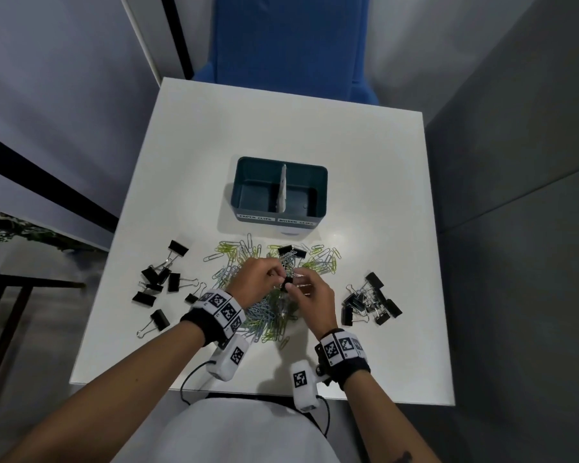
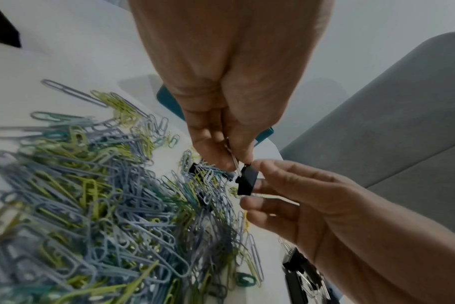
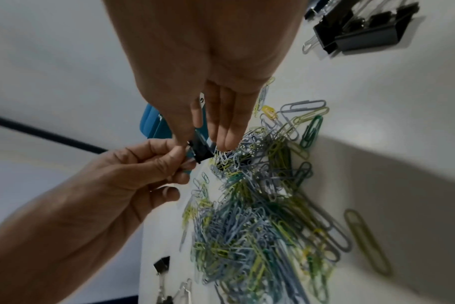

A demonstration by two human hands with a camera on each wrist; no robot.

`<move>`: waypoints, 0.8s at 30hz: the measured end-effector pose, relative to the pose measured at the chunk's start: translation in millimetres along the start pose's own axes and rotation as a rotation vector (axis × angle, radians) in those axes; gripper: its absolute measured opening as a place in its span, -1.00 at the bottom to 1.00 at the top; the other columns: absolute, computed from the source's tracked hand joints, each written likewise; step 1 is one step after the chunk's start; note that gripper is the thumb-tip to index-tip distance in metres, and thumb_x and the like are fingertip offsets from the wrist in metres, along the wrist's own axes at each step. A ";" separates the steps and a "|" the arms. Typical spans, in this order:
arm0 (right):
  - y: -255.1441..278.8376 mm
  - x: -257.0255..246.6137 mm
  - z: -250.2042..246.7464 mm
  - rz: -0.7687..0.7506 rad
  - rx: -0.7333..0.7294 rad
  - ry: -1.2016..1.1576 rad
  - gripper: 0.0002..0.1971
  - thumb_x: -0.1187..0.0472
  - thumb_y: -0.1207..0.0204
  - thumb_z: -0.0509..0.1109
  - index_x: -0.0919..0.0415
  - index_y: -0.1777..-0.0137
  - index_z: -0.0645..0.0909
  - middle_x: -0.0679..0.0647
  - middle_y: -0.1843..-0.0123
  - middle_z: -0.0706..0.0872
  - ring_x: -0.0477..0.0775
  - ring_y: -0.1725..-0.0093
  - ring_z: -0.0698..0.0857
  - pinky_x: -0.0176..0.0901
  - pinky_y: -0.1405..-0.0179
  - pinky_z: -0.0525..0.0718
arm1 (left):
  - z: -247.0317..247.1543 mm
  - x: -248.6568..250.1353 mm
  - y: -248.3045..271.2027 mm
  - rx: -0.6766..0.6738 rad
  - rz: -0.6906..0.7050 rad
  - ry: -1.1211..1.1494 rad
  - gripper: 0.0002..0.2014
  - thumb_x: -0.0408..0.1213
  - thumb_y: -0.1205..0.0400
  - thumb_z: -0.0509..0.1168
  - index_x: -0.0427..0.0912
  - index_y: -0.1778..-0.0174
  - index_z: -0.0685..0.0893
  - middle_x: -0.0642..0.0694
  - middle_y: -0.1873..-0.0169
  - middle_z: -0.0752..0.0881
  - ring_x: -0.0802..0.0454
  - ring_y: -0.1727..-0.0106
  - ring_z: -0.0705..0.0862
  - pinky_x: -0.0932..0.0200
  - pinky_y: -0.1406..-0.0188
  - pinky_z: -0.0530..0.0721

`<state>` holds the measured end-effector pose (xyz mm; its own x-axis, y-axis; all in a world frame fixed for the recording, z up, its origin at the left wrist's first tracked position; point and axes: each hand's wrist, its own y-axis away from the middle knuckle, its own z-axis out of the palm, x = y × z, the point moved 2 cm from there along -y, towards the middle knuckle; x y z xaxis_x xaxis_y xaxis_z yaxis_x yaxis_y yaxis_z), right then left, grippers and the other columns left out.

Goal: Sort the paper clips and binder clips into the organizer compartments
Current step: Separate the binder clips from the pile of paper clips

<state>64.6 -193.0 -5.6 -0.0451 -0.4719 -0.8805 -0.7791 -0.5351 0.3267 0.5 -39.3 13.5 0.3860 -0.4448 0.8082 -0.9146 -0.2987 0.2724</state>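
Over the pile of blue, green and yellow paper clips both hands meet at a small black binder clip. My right hand pinches its body between thumb and fingers. In the left wrist view my left hand pinches a thin pale wire clip that hangs at the top of this binder clip. The teal organizer stands beyond the pile, labelled paper clips on the left and binder clips on the right. Little shows inside either compartment.
Black binder clips lie in two loose groups, one left and one right of the pile. Another sits on the pile's far side. The white table ends near my body. A blue chair stands behind it.
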 end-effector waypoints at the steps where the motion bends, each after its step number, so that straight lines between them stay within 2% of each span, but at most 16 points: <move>1: -1.4 -0.4 -3.4 0.028 0.014 -0.010 -0.78 0.33 -0.46 0.52 0.06 -0.06 0.71 0.01 0.14 0.79 -0.10 0.15 0.77 -0.10 0.09 0.80 | 4.0 1.3 -2.0 -0.002 0.006 -0.004 -0.92 -0.39 -0.54 0.43 -0.12 0.18 0.74 0.08 0.36 0.72 0.20 0.34 0.69 0.40 0.36 0.58; 4: -7.6 4.3 -22.8 0.119 0.071 0.018 -0.80 0.39 -0.50 0.46 0.04 0.11 0.72 -0.02 0.14 0.80 -0.07 0.13 0.77 -0.07 -0.02 0.79 | 12.1 3.8 -9.9 0.007 -0.009 -0.067 -0.96 -0.34 -0.59 0.39 -0.12 0.14 0.73 0.07 0.35 0.72 0.22 0.36 0.67 0.41 0.40 0.53; 6: -13.4 11.2 -41.8 0.138 0.107 0.096 -0.81 0.39 -0.52 0.42 0.05 0.10 0.71 -0.03 0.09 0.79 -0.10 0.11 0.75 -0.08 -0.06 0.77 | 14.7 3.1 -17.1 0.007 -0.018 -0.118 -0.91 -0.40 -0.62 0.33 -0.15 0.10 0.72 0.07 0.30 0.70 0.20 0.33 0.66 0.34 0.35 0.55; 9: -19.3 18.4 -65.2 0.119 0.135 0.295 -0.84 0.37 -0.48 0.44 0.11 0.04 0.73 0.00 0.10 0.79 -0.10 0.16 0.72 -0.05 -0.03 0.77 | 17.5 -0.5 -27.3 0.044 -0.060 -0.233 -0.80 -0.53 -0.60 0.25 -0.18 0.07 0.71 -0.05 0.21 0.71 0.03 0.23 0.67 0.16 0.23 0.65; 12: -20.4 16.9 -59.4 0.048 0.028 0.419 -0.78 0.25 -0.50 0.48 0.12 -0.13 0.69 0.01 -0.02 0.73 -0.16 0.20 0.69 -0.11 0.07 0.77 | 20.1 -3.1 -31.6 0.096 -0.067 -0.375 -0.78 -0.47 -0.58 0.29 -0.15 -0.09 0.65 -0.08 -0.02 0.65 0.04 0.18 0.62 0.24 0.27 0.54; 15: -18.0 11.7 -29.4 -0.019 -0.129 0.482 -0.62 0.13 -0.50 0.48 0.14 -0.30 0.58 0.00 -0.23 0.61 -0.14 0.15 0.68 -0.13 -0.01 0.74 | 24.8 -8.2 -34.7 0.023 -0.018 -0.514 -0.59 -0.41 -0.54 0.36 -0.13 -0.30 0.52 -0.19 -0.23 0.52 -0.02 0.11 0.62 0.29 0.34 0.53; 17: -17.1 9.7 -6.5 -0.091 -0.153 0.576 -0.59 0.07 -0.46 0.51 0.13 -0.28 0.57 0.01 -0.23 0.59 -0.03 0.09 0.68 -0.10 -0.01 0.73 | 25.7 -11.7 -34.9 -0.013 -0.002 -0.590 -0.54 -0.37 -0.53 0.38 -0.08 -0.35 0.49 -0.19 -0.21 0.51 -0.09 0.06 0.64 0.20 0.34 0.63; 21: -15.4 5.1 24.4 -0.138 -0.134 0.709 -0.70 0.15 -0.40 0.52 0.20 -0.09 0.60 0.07 -0.09 0.58 0.11 0.11 0.63 -0.14 0.25 0.63 | 22.6 -19.8 -29.1 -0.013 0.018 -0.604 -0.65 -0.36 -0.55 0.37 -0.03 -0.25 0.59 -0.11 -0.06 0.62 -0.09 0.03 0.63 -0.03 0.21 0.73; 24: -13.6 4.9 30.8 -0.149 -0.124 0.727 -0.77 0.24 -0.41 0.47 0.26 -0.04 0.61 0.14 -0.05 0.61 0.18 0.09 0.63 -0.12 0.27 0.59 | 15.1 -23.3 -23.3 -0.018 0.021 -0.680 -0.80 -0.34 -0.58 0.31 -0.08 -0.10 0.69 -0.08 0.06 0.68 -0.08 0.08 0.64 0.04 0.28 0.69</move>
<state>55.7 -166.4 -25.0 0.5134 -0.7091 -0.4834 -0.6666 -0.6842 0.2957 14.7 -34.8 -19.6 0.3526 -0.8840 0.3070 -0.9223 -0.2730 0.2734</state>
